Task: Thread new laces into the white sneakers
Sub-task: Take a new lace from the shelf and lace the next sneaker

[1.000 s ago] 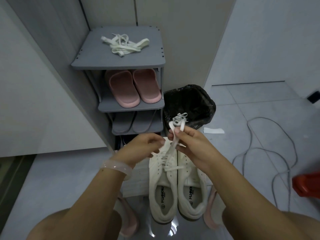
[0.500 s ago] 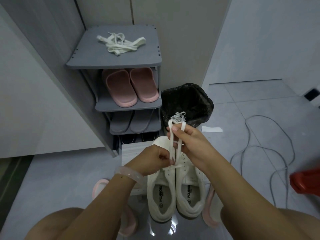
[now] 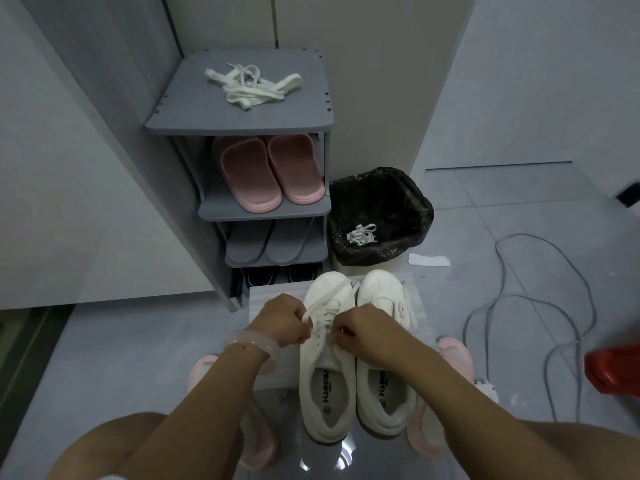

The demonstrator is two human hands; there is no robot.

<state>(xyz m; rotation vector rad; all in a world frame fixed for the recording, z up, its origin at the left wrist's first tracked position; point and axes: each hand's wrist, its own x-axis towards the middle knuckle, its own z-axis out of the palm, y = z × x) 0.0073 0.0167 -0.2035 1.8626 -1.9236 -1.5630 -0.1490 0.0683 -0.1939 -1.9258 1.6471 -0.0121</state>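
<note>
Both hands, your left hand (image 3: 285, 319) and right hand (image 3: 360, 328), pinch the lace (image 3: 327, 298) on the left sneaker (image 3: 325, 382), partly threaded; the right sneaker (image 3: 382, 375) looks unlaced, spare laces (image 3: 251, 85) waiting.

Both forearms reach forward from the bottom of the view, converging at centre. Left hand (image 3: 285, 320), a pale band at its wrist, fingers curled tight in a pinch. Right hand (image 3: 360, 327) just beside it, knuckles up, fingers curled under.
</note>
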